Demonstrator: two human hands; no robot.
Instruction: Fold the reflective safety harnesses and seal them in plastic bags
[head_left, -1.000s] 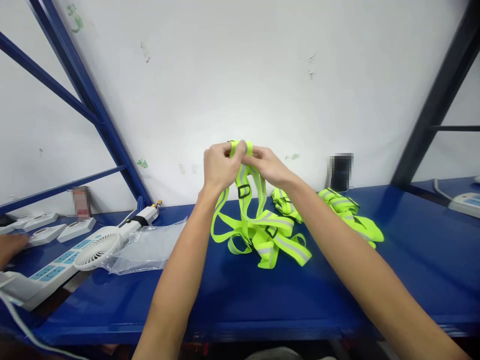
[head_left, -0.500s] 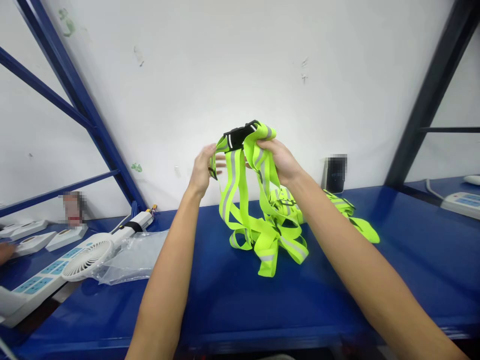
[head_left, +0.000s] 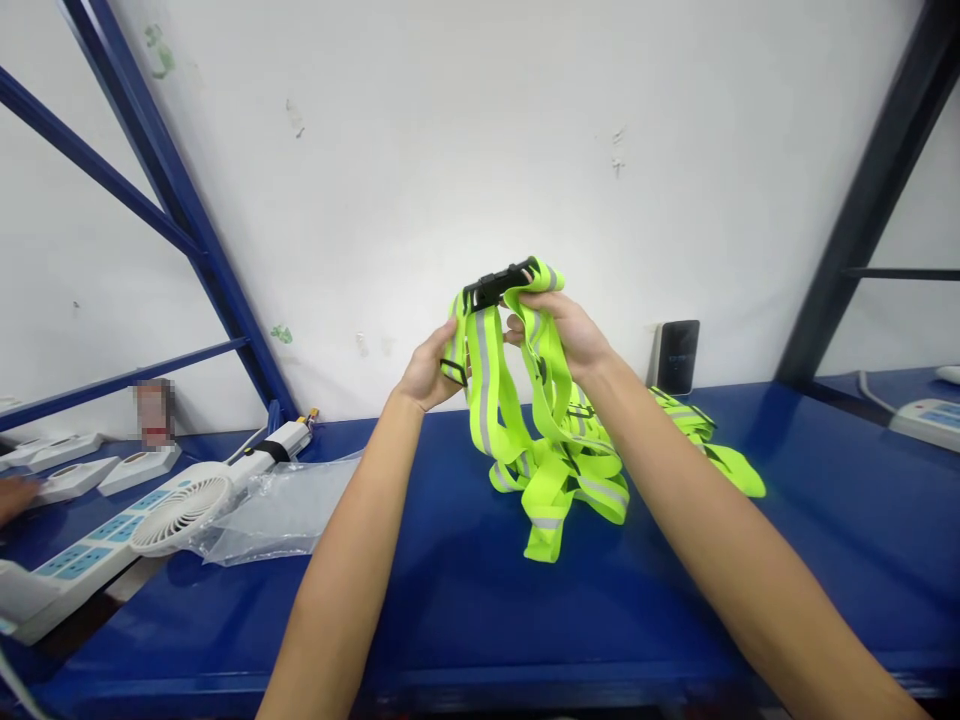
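Note:
Between my hands hangs a neon-yellow reflective vest of elastic straps [head_left: 486, 385] with grey stripes. Its black plastic buckle [head_left: 493, 288] is fastened and spans the top. My left hand [head_left: 433, 370] is closed on the strap left of the buckle, near a small black slider [head_left: 454, 372]. On the right, my right hand [head_left: 568, 330] pinches the strap just below the buckle's other end. The lower straps droop in loops onto the blue table [head_left: 465, 610]. More yellow strapping [head_left: 731, 468] lies behind my right forearm, partly hidden by it.
A clear plastic bag [head_left: 277, 515] lies left of my forearm, beside a white handheld fan [head_left: 184, 513] and a long power strip [head_left: 75, 570]. A phone [head_left: 676, 357] leans on the wall at the back right. Another person's hand [head_left: 15, 495] shows at the left edge.
My left hand has shifted right and slightly down along with the strap. The buckle has tilted, showing its edge more. My right hand keeps its grip.

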